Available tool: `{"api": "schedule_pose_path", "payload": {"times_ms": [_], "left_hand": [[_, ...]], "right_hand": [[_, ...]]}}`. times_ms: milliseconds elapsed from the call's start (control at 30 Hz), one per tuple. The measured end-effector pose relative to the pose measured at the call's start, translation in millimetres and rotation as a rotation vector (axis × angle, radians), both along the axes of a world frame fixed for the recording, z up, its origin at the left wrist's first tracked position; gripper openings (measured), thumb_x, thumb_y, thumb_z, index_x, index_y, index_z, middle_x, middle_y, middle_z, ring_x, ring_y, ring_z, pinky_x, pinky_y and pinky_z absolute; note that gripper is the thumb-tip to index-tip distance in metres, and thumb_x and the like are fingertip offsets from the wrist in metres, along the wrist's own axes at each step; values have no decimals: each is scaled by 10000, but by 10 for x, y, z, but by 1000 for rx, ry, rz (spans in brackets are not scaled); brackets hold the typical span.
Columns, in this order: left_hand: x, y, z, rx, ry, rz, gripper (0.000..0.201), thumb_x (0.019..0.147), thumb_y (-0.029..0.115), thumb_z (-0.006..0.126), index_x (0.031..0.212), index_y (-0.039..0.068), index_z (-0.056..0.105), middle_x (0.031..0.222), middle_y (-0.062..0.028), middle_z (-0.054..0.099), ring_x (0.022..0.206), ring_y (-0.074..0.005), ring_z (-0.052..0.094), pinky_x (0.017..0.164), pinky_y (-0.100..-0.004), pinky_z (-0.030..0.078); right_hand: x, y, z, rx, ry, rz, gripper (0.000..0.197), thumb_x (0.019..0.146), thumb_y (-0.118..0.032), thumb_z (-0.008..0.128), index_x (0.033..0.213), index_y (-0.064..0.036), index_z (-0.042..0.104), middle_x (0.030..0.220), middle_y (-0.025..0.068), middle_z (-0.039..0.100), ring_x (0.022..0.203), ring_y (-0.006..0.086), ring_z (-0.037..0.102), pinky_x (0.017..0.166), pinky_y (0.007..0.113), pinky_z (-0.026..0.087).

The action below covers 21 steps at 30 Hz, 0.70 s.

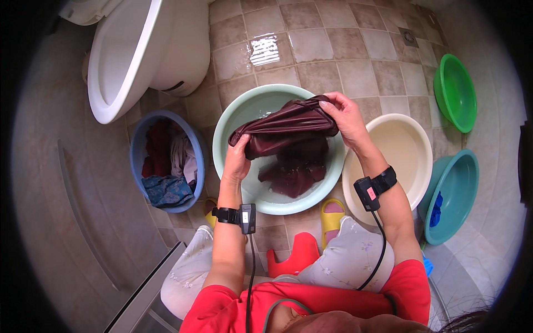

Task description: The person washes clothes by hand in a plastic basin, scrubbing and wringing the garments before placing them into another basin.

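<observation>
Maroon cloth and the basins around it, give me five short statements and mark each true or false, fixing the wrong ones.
1. The left hand and right hand both hold the maroon cloth. True.
2. The basin below the hands is dry. False: that pale green basin holds water.
3. The blue basin on the left contains clothes. True.
4. The bright green basin stands beside the toilet. False: the bright green basin is at the far right.
5. The person's sleeves are blue. False: the sleeves are red.
</observation>
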<state>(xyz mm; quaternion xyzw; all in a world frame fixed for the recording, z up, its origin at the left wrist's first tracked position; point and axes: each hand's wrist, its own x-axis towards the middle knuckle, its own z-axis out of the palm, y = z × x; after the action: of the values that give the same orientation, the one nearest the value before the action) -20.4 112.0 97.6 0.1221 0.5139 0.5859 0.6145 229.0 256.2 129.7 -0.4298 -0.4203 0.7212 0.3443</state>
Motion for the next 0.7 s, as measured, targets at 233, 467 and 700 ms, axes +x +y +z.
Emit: {"api": "schedule_pose_path", "payload": {"times_ms": [233, 467, 700], "left_hand": [[193, 103, 383, 18, -312, -186, 361, 958, 156, 561, 1293, 23, 530, 1258, -116, 604, 1132, -252, 594, 989, -399, 483], [413, 128, 425, -68, -226, -19, 335, 985, 231, 542, 1263, 43, 554, 1224, -98, 616, 1083, -223, 613, 919, -373, 512], [494, 97, 554, 50, -98, -32, 345, 984, 244, 556, 1259, 36, 557, 1175, -60, 622, 1031, -152, 599, 901, -302, 493]], "right_hand": [[-102, -93, -160, 377, -330, -115, 214, 870, -50, 640, 1082, -18, 630, 975, 45, 661, 883, 128, 621, 803, 261, 502], [-310, -399, 22, 524, -134, 416, 127, 897, -116, 625, 974, -20, 654, 888, 88, 658, 833, 168, 633, 748, 301, 501], [-342, -566, -205, 616, -713, 714, 166, 837, -121, 574, 870, 11, 669, 792, 207, 666, 792, 356, 672, 707, 408, 534]]}}
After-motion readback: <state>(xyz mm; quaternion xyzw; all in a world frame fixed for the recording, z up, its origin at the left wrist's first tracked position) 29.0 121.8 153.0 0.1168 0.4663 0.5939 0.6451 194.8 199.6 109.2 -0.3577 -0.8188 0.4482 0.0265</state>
